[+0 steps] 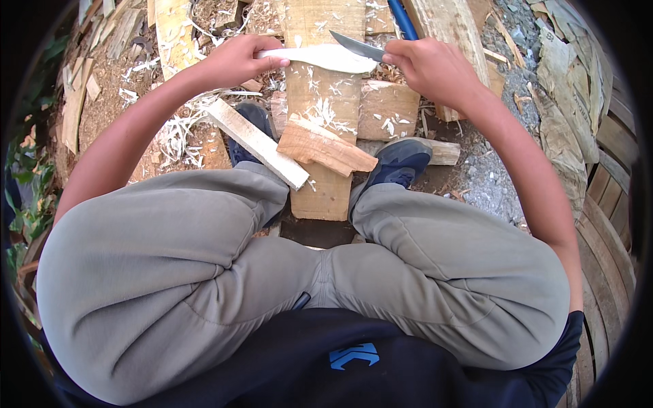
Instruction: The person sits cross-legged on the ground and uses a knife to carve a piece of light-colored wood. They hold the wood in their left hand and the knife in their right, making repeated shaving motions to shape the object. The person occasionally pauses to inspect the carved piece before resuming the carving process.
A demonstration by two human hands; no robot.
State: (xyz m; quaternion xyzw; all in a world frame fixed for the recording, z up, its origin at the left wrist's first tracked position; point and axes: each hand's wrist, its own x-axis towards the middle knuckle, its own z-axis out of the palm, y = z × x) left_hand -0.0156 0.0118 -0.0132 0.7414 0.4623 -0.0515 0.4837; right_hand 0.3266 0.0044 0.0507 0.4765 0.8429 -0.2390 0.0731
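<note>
Pale and smooth, a carved wooden spoon [333, 58] lies crosswise over a long plank [325, 102], its wide end to the right. My left hand [246, 57] is closed around the spoon's narrow end. In my right hand [430, 66] is a knife [356, 46], its dark curved blade pointing left just above the spoon's wide end. Whether the blade touches the wood I cannot tell. The knife's handle is mostly hidden in my fingers. Thin curled shavings [323, 112] are scattered on the plank below the spoon.
A rough reddish wood chunk [325, 144] and a pale squared stick [258, 144] lie across the plank nearer me, between my shoes [400, 162]. A blue tool handle [403, 19] leans at the far right by a thick log [445, 27]. Shavings, offcuts and grey gravel [486, 173] cover the ground.
</note>
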